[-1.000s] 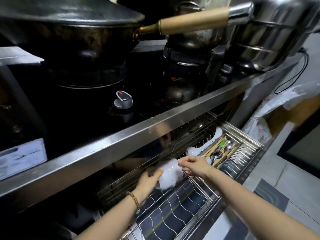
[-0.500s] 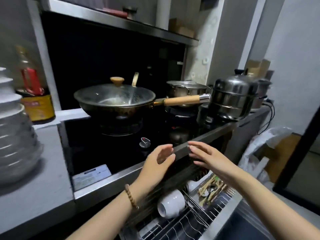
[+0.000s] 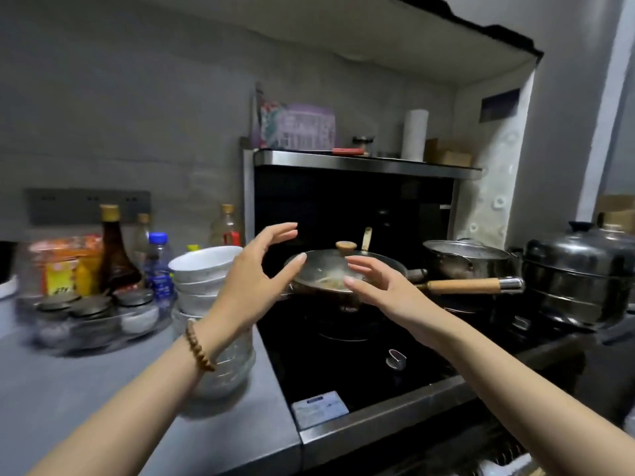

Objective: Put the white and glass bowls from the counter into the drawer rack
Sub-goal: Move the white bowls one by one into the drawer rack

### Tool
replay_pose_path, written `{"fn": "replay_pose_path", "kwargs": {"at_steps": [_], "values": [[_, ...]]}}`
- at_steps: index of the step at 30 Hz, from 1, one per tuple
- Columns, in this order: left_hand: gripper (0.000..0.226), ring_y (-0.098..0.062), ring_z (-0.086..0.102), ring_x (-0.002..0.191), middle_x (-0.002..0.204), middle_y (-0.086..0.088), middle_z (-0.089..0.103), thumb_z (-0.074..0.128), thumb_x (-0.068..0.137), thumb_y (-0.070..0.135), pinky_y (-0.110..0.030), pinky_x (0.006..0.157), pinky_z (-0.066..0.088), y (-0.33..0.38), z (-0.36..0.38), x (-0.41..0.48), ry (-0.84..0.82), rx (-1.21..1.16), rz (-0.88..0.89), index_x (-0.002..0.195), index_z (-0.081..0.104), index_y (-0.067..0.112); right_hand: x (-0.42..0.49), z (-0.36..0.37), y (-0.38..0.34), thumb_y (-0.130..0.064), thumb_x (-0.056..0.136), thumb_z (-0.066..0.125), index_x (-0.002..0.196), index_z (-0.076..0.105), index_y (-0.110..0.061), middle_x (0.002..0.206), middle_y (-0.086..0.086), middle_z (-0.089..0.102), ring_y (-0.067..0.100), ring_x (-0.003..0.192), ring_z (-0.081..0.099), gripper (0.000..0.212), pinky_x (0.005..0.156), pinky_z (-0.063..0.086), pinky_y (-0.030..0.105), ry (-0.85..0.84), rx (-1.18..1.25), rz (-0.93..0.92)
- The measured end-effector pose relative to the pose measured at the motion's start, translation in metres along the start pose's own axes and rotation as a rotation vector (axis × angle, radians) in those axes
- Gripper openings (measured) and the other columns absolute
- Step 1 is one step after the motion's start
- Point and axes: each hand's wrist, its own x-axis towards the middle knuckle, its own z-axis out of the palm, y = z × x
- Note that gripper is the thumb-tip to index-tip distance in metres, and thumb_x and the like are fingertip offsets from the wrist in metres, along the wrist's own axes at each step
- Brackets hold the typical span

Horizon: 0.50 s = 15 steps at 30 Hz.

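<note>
In the head view, the left hand [image 3: 256,276] and right hand [image 3: 379,286], both open and empty, cup toward each other, seemingly shaped to lift the stacked round white and glass bowls [image 3: 206,286] on the grey table [image 3: 86,400].

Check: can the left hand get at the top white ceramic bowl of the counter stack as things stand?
Probably yes. The left hand is open, empty and raised just right of the top white ceramic bowl, with nothing between them. The right hand is also open, over the glass-lidded wok.
</note>
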Motion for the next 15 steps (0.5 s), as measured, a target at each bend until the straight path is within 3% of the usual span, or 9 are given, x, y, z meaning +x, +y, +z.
{"fn": "replay_pose_path", "kwargs": {"at_steps": [2,5,6,9,13,15], "values": [[0.043,0.002,0.051,0.118,0.123,0.015,0.060,0.066,0.084,0.033,-0.025,0.102,0.040,-0.011,-0.029,0.004,0.054,0.078,-0.027,0.125,0.053,0.028,0.016,0.019,-0.011,-0.046,0.081,0.063,0.130,0.050,-0.035,0.139,-0.011,0.049,0.003,0.121,0.048,0.052,0.107,0.040,0.033,-0.022,-0.013,-0.025],[0.050,-0.001,0.049,0.119,0.128,0.013,0.056,0.067,0.082,0.036,-0.024,0.102,0.036,-0.032,-0.062,0.003,0.081,0.121,-0.136,0.128,0.051,0.026,0.039,0.046,-0.023,-0.045,0.082,0.064,0.132,0.048,-0.033,0.139,-0.011,0.048,-0.004,0.109,0.051,0.054,0.083,0.040,0.010,-0.049,-0.015,-0.054],[0.051,-0.002,0.048,0.119,0.129,0.014,0.055,0.068,0.082,0.036,-0.024,0.101,0.035,-0.040,-0.070,0.002,0.085,0.125,-0.176,0.129,0.051,0.026,0.046,0.055,-0.026,-0.043,0.082,0.065,0.133,0.047,-0.032,0.140,-0.010,0.048,-0.003,0.109,0.052,0.055,0.080,0.039,0.008,-0.060,-0.004,-0.060],[0.058,-0.003,0.045,0.119,0.128,0.016,0.050,0.071,0.079,0.039,-0.023,0.098,0.034,-0.066,-0.091,-0.002,0.088,0.135,-0.280,0.131,0.048,0.027,0.067,0.078,-0.030,-0.039,0.083,0.066,0.135,0.046,-0.029,0.143,-0.007,0.046,0.002,0.115,0.054,0.056,0.091,0.042,0.017,-0.102,0.036,-0.084],[0.080,-0.007,0.045,0.117,0.126,0.015,0.047,0.069,0.063,0.062,-0.023,0.093,0.036,-0.094,-0.108,-0.008,0.066,0.107,-0.408,0.133,0.043,0.032,0.090,0.102,-0.030,-0.039,0.082,0.067,0.132,0.048,-0.032,0.141,-0.009,0.046,-0.008,0.104,0.055,0.054,0.081,0.042,0.009,-0.142,0.051,-0.112],[0.084,-0.007,0.044,0.118,0.127,0.017,0.046,0.069,0.059,0.066,-0.023,0.093,0.036,-0.104,-0.111,-0.010,0.047,0.064,-0.441,0.132,0.042,0.036,0.100,0.111,-0.027,-0.040,0.082,0.067,0.130,0.050,-0.035,0.139,-0.008,0.047,-0.002,0.114,0.054,0.051,0.085,0.040,0.010,-0.168,0.064,-0.118]]}}
